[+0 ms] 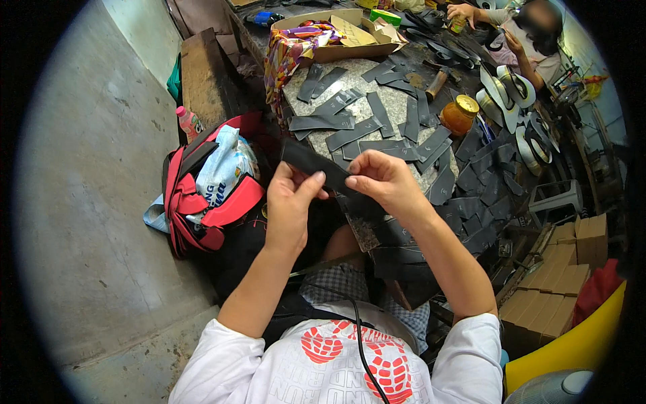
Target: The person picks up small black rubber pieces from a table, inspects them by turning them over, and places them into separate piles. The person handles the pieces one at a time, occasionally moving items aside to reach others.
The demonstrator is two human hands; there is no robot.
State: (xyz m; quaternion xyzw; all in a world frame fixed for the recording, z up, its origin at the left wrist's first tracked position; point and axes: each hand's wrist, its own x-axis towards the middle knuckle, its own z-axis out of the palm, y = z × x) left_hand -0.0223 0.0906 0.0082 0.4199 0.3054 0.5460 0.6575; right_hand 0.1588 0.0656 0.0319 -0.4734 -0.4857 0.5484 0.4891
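Between both hands I hold a black flat strip [311, 160] of leather-like material, raised over the near edge of the table. My left hand [291, 195] is closed on its left part, thumb on top and fingers below. The right hand [385, 180] pinches its right end between thumb and fingers. Just beyond my hands, several similar black strips [353, 135] lie scattered and overlapping on a speckled stone slab [296, 91]. More black pieces [481, 188] are heaped to the right of the slab.
An orange-brown jar [459, 116] stands right of the slab, near pale-and-black shoe parts [508, 94]. A cardboard box [363, 47] with patterned cloth sits at the back. Left are a red bag [232, 205] and a pink-capped bottle [188, 122]. Another person [538, 40] works at far right; cardboard boxes [552, 289] are stacked nearer.
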